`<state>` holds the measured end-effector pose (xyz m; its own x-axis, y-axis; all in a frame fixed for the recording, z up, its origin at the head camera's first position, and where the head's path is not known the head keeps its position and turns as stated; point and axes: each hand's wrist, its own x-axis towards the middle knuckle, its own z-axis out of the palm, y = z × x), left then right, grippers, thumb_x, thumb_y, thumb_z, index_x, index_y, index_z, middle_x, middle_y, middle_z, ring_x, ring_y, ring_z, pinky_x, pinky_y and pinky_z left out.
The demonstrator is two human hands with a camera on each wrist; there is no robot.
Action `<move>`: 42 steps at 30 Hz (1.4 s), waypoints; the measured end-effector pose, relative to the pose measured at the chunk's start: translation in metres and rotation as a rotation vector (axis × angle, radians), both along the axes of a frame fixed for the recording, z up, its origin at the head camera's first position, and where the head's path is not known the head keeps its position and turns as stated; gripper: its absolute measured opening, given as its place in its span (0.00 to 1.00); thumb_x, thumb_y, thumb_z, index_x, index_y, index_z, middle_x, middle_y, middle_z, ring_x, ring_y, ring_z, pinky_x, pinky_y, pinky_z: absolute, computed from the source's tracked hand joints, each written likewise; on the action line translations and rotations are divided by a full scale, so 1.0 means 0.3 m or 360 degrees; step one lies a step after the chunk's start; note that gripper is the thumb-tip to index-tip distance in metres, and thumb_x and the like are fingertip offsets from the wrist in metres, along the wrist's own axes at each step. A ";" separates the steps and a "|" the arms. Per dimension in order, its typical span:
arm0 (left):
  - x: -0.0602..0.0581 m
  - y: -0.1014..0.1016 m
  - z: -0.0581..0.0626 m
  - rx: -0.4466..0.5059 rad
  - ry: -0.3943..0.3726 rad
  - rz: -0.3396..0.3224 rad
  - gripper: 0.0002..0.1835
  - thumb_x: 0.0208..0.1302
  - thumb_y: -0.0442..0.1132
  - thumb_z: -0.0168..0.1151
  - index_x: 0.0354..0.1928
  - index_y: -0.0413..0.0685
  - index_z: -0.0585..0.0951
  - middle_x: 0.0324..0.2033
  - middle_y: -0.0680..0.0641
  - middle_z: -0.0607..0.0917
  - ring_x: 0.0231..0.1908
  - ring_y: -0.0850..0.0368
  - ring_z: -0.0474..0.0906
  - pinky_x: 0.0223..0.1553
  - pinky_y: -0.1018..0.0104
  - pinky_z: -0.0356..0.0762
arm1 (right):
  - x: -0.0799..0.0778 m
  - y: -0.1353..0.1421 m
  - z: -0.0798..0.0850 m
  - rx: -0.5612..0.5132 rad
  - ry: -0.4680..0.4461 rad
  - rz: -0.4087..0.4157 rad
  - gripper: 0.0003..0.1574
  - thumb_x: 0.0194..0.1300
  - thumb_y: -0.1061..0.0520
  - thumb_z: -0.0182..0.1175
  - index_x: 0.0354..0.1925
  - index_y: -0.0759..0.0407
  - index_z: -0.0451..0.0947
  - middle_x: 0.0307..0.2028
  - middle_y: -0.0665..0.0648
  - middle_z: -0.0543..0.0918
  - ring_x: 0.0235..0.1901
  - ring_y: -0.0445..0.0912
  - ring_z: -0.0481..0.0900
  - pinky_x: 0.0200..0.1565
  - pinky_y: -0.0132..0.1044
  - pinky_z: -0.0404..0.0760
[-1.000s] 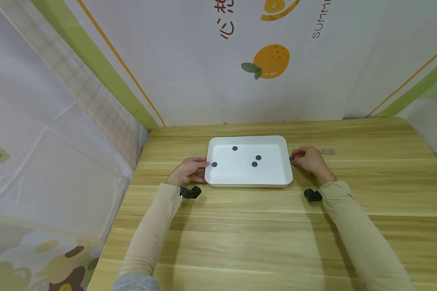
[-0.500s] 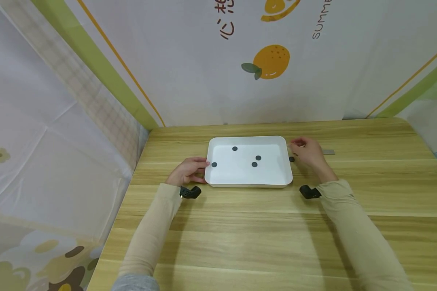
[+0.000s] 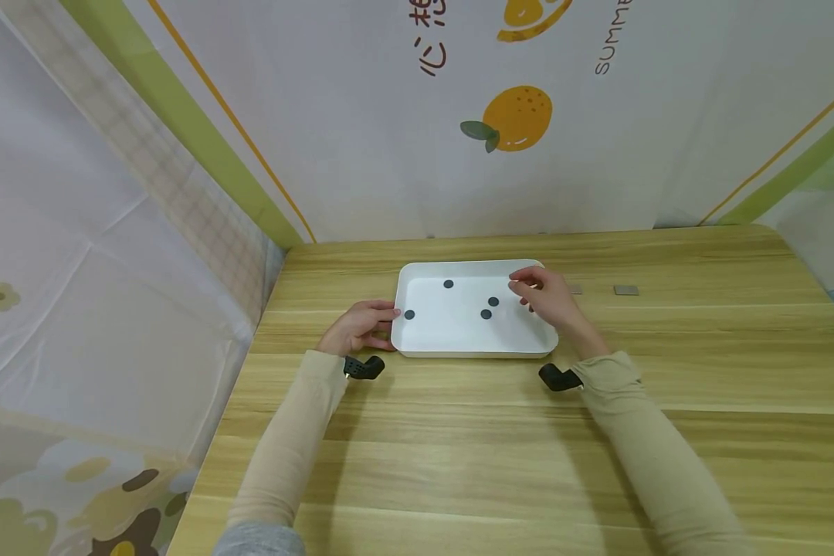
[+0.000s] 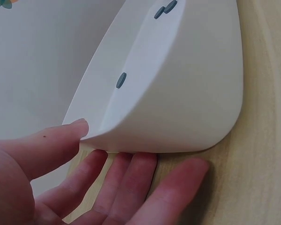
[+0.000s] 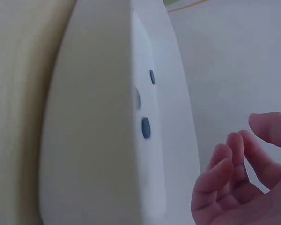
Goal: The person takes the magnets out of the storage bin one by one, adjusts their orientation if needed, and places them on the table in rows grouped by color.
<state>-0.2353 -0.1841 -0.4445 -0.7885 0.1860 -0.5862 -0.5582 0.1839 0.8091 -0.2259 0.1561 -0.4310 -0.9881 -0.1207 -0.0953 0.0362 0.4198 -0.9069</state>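
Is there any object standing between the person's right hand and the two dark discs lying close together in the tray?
Nothing visible stands in the way: the right hand is over the white tray, with the two dark discs to its left.

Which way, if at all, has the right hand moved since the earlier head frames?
Yes: left, from beside the white tray's right rim; the right hand's fingers are now over the tray.

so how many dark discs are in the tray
4 clearly in the tray: one disc near its left end, one disc towards the back, two discs close together around the middle. A dark spot by the right hand, partly hidden, may be another.
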 end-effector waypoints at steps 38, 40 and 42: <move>-0.006 0.006 -0.009 -0.0038 0.0004 0.0019 0.26 0.70 0.38 0.57 0.68 0.44 0.67 0.59 0.39 0.77 0.46 0.51 0.81 0.40 0.54 0.85 | -0.003 -0.127 -0.121 0.0581 0.0124 0.0238 0.18 0.62 0.58 0.64 0.50 0.63 0.83 0.41 0.63 0.81 0.43 0.54 0.75 0.49 0.45 0.74; -0.005 0.006 -0.009 -0.0034 0.0003 0.0023 0.27 0.70 0.38 0.58 0.68 0.44 0.67 0.58 0.40 0.78 0.45 0.52 0.81 0.40 0.54 0.86 | -0.003 -0.126 -0.122 0.0593 0.0129 0.0235 0.17 0.61 0.58 0.65 0.48 0.63 0.83 0.40 0.63 0.81 0.42 0.53 0.75 0.48 0.44 0.74; -0.004 0.006 -0.009 -0.0032 0.0005 0.0021 0.27 0.70 0.38 0.58 0.68 0.44 0.67 0.57 0.40 0.78 0.44 0.53 0.82 0.40 0.54 0.86 | -0.005 -0.124 -0.123 0.0593 0.0113 0.0223 0.17 0.60 0.57 0.66 0.47 0.63 0.84 0.40 0.62 0.81 0.42 0.53 0.75 0.48 0.43 0.74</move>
<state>-0.2365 -0.1822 -0.4472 -0.7928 0.1638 -0.5871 -0.5579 0.1927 0.8072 -0.2275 0.1188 -0.4678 -0.9703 -0.2246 -0.0898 -0.1019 0.7166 -0.6900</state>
